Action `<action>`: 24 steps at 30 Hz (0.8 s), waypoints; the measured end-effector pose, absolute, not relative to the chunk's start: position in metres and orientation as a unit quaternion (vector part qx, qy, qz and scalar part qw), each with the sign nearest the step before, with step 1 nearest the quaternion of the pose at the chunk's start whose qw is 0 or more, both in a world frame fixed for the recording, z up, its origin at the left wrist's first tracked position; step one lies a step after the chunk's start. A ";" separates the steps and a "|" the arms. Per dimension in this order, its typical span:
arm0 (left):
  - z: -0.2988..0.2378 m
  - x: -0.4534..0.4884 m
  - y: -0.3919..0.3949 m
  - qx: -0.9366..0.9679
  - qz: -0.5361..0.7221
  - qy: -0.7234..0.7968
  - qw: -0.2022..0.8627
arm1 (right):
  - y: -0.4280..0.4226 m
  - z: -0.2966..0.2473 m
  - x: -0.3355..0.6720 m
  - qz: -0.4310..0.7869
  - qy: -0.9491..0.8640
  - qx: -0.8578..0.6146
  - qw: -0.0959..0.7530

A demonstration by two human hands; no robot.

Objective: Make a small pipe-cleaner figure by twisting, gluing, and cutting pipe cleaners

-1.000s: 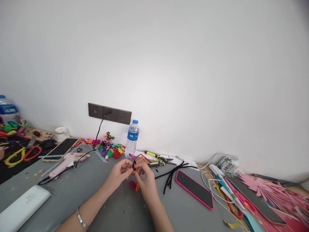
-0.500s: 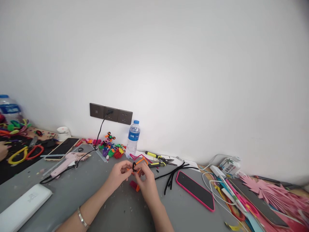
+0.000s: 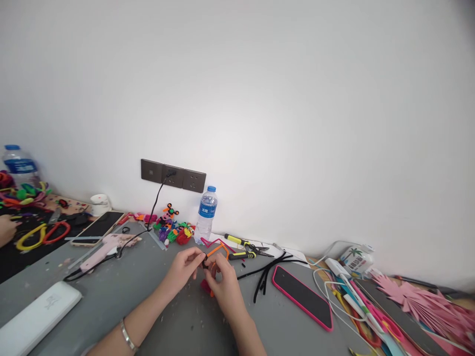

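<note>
My left hand (image 3: 182, 266) and my right hand (image 3: 223, 281) meet above the grey table mat. Both pinch a short black pipe cleaner (image 3: 204, 261) bent into a small coil, partly covered by the fingertips. Just behind the hands lie a bent orange pipe cleaner (image 3: 220, 247) and a zigzag magenta one (image 3: 212, 241). A fuzzy magenta piece (image 3: 205, 285) shows below the fingers, partly hidden by my right hand. To the right of that hand, several black pipe cleaners (image 3: 264, 275) lie in a loose bunch. Cutters with yellow-black handles (image 3: 242, 256) rest open behind them.
A water bottle (image 3: 206, 217) stands by the wall beside small colourful pipe-cleaner figures (image 3: 178, 230). Left are a pink glue gun (image 3: 99, 254), a white power bank (image 3: 44, 314) and another person's hand (image 3: 6, 230). A pink-cased phone (image 3: 302, 296) and cables lie right.
The black pipe cleaner showed as an upright loop between my fingertips; now the fingers cover more of it. My left fingers have closed further over it. The view has shifted slightly.
</note>
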State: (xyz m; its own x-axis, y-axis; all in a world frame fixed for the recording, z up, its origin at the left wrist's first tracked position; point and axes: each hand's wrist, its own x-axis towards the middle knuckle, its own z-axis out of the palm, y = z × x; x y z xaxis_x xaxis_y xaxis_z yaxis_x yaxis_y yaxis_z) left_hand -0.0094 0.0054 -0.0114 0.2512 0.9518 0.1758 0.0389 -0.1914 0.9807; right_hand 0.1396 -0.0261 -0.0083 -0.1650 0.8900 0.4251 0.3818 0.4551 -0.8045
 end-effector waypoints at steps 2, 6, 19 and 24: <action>-0.012 -0.010 0.006 0.614 0.463 0.401 0.499 | -0.026 -0.008 0.140 0.281 -0.712 -0.439 0.470; -0.015 -0.009 0.006 0.615 0.451 0.399 0.508 | -0.025 -0.011 0.139 0.320 -0.705 -0.420 0.474; -0.011 -0.008 0.003 0.606 0.449 0.414 0.510 | -0.026 -0.006 0.147 0.390 -0.673 -0.424 0.463; -0.003 -0.005 -0.001 0.592 0.467 0.410 0.513 | -0.024 -0.006 0.150 0.406 -0.649 -0.412 0.494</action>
State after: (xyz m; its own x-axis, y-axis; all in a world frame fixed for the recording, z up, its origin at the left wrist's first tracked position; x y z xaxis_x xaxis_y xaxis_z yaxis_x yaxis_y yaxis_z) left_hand -0.0053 -0.0015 -0.0032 0.2265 0.9650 0.1326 0.0067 -0.1376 0.9905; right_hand 0.1495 -0.0238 -0.0060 -0.1723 0.9358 0.3074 0.1342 0.3315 -0.9339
